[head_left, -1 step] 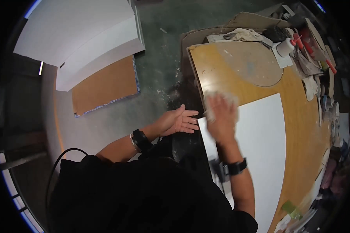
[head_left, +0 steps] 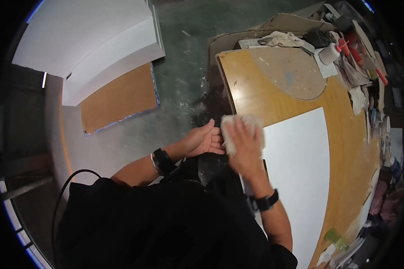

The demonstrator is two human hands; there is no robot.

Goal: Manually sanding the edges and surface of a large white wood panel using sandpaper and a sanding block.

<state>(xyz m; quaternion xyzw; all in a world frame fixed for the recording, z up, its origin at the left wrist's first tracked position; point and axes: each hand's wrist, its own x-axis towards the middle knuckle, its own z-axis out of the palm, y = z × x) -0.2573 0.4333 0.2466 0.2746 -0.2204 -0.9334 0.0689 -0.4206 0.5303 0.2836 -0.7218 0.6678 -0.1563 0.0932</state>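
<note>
My right hand (head_left: 245,150) presses a pale, crumpled cloth (head_left: 231,142) at the far left corner of a white panel (head_left: 296,166), its fingers over the cloth. That panel lies flat on a yellow-brown tabletop (head_left: 251,101), and the cloth hides its corner. Beside the table's left edge, my left hand (head_left: 203,141) is held palm up with its fingers slightly curled and nothing in it. Its fingertips come close to the cloth; whether they touch it or the panel's edge, I cannot tell.
A white squeeze bottle (head_left: 329,54) with a red tip stands at the far right, near rags and red-handled tools. Clutter lines the table's right side, including a green translucent piece (head_left: 335,239). On the floor at left, a brown board (head_left: 119,98) lies beside a large white panel (head_left: 107,58).
My right hand has slid left with the cloth, from the panel's far edge to its corner by my left hand. My left fingers have curled a little more.
</note>
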